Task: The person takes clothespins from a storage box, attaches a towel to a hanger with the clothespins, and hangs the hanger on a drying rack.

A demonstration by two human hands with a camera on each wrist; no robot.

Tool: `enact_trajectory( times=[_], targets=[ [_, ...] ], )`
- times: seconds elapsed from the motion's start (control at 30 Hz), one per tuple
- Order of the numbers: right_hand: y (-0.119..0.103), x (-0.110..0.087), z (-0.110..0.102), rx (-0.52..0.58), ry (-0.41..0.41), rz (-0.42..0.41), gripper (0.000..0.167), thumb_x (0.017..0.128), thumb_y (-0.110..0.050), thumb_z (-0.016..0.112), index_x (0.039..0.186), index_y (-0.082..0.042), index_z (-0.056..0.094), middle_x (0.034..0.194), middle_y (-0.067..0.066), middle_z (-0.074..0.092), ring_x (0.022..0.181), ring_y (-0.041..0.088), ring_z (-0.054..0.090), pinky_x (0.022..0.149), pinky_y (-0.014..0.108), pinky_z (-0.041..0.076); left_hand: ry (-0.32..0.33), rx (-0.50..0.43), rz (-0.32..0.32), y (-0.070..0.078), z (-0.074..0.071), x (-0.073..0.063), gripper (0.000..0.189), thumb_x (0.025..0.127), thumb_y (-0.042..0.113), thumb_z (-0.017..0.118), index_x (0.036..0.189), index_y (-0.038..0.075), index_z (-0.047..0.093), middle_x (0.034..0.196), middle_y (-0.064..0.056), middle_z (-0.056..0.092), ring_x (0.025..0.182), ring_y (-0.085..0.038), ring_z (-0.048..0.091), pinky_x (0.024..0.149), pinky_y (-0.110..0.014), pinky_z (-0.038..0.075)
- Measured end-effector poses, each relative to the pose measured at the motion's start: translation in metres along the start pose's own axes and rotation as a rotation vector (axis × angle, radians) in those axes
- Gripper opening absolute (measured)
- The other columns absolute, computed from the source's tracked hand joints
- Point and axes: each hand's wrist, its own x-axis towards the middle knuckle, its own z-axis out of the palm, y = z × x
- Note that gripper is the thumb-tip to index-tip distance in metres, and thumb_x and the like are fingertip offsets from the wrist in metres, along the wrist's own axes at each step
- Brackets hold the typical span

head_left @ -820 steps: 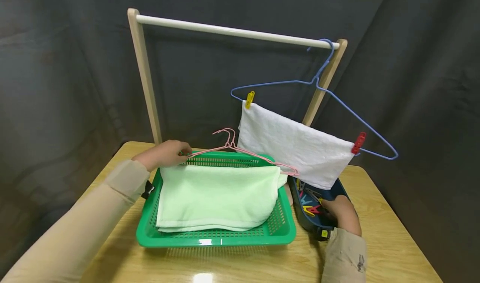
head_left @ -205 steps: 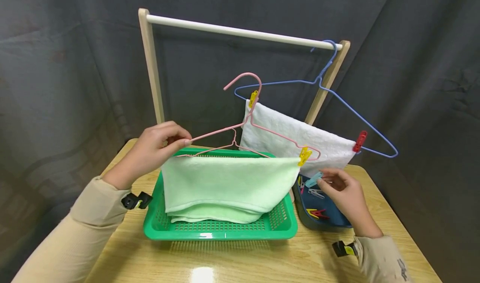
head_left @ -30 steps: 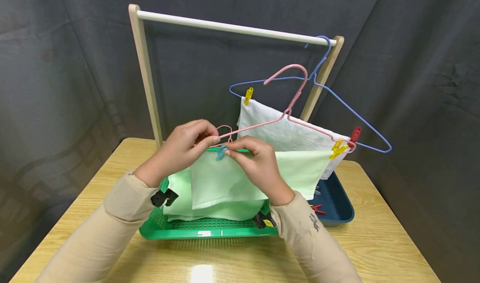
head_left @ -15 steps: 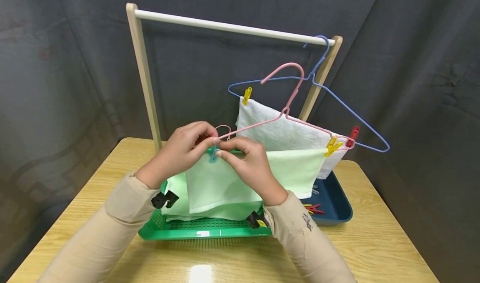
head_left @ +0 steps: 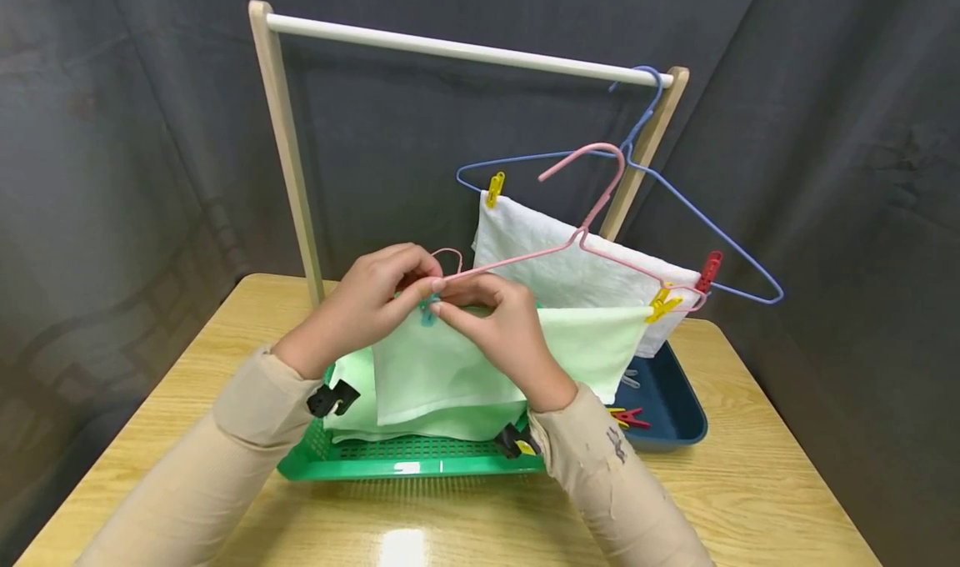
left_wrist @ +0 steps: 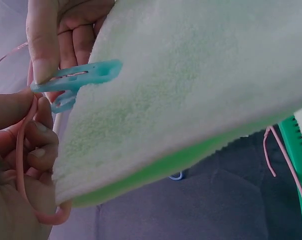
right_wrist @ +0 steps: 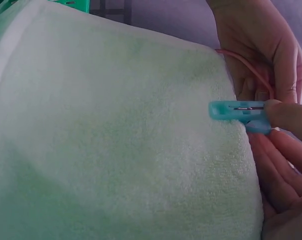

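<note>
Dark grey curtains [head_left: 150, 133] hang behind a pale wooden worktop [head_left: 765, 467], where a rack [head_left: 375, 37] carries a blue hanger [head_left: 641, 127] with a white towel [head_left: 525, 225]. Over a green basket [head_left: 405, 469], the left hand [head_left: 371, 292] grips one end of a pink hanger [head_left: 582, 230], while the right hand [head_left: 506, 321] pinches a turquoise clothespin [right_wrist: 236, 110] straddling the edge of a pale green towel [right_wrist: 116, 125]; a yellow clothespin [head_left: 662, 304] sits at that towel's other end.

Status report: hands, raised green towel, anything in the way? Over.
Left hand grips pink hanger. Right hand pinches blue clip straddling green towel edge. Nothing visibly blocking.
</note>
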Motion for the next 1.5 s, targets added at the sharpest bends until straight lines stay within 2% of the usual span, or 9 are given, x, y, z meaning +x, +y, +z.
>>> enact_trajectory(
  times=[0.2,0.47,1.13,1.5],
  targets=[
    [-0.005,0.003,0.001,-0.018,-0.005,0.044,0.021,0.083,-0.005,0.084,0.102,-0.002,0.077,0.089,0.007,0.077,0.080,0.014,0.073,0.074,0.031,0.058,0.021,0.001,0.020,0.001,-0.001,0.001,0.004,0.096,0.006,0.070,0.093,0.008,0.067,0.086,0.001,0.060,0.074,-0.010,0.050,0.067,-0.027,0.043],
    [-0.007,0.002,0.002,-0.049,0.005,0.038,0.022,0.082,-0.006,0.084,0.103,-0.003,0.077,0.086,0.007,0.077,0.077,0.014,0.074,0.071,0.030,0.058,0.024,-0.007,0.017,0.002,-0.003,0.001,0.004,0.095,0.006,0.071,0.092,0.007,0.068,0.084,0.001,0.060,0.073,-0.010,0.050,0.066,-0.026,0.043],
    [-0.007,-0.006,0.000,-0.042,0.016,-0.084,0.022,0.084,-0.005,0.083,0.105,-0.002,0.076,0.096,0.007,0.077,0.085,0.014,0.075,0.078,0.029,0.058,0.015,0.002,-0.027,0.002,-0.007,-0.005,0.004,0.096,0.006,0.070,0.093,0.007,0.068,0.082,0.001,0.058,0.070,-0.011,0.049,0.063,-0.026,0.042],
    [-0.004,-0.016,-0.012,-0.172,0.076,-0.151,0.023,0.084,-0.004,0.083,0.106,-0.004,0.077,0.098,0.006,0.076,0.090,0.017,0.072,0.083,0.031,0.056,0.010,0.019,-0.057,-0.001,-0.012,-0.008,0.004,0.096,0.008,0.071,0.093,0.006,0.068,0.081,0.001,0.058,0.070,-0.013,0.048,0.063,-0.026,0.042]
  ],
)
